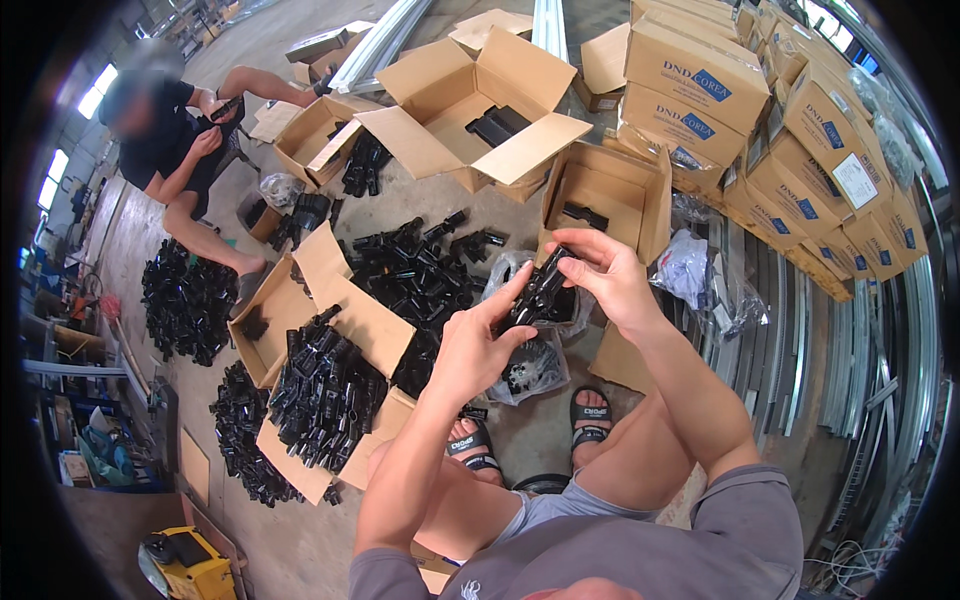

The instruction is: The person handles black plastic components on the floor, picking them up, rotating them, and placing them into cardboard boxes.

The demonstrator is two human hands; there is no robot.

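Between my two hands is a glossy black plastic fitting [541, 288], tilted, with its upper end toward the right. My left hand [482, 335] is closed around its lower end, the index finger lying along its side. My right hand [608, 282] pinches the upper end between thumb and fingers. Just beneath the fitting lies a clear plastic bag [537, 370] with small dark pieces in it. An open carton [640, 205] with a black piece inside stands beyond my right hand. Left of my hands, similar black fittings [415, 270] lie heaped on the floor.
An open carton [405, 335] on the left overflows with black fittings. A larger open carton [430, 85] stands farther back. Closed cartons [690, 80] are stacked at the far right, near long metal profiles [850, 350]. A co-worker [165, 130] sits at the far left.
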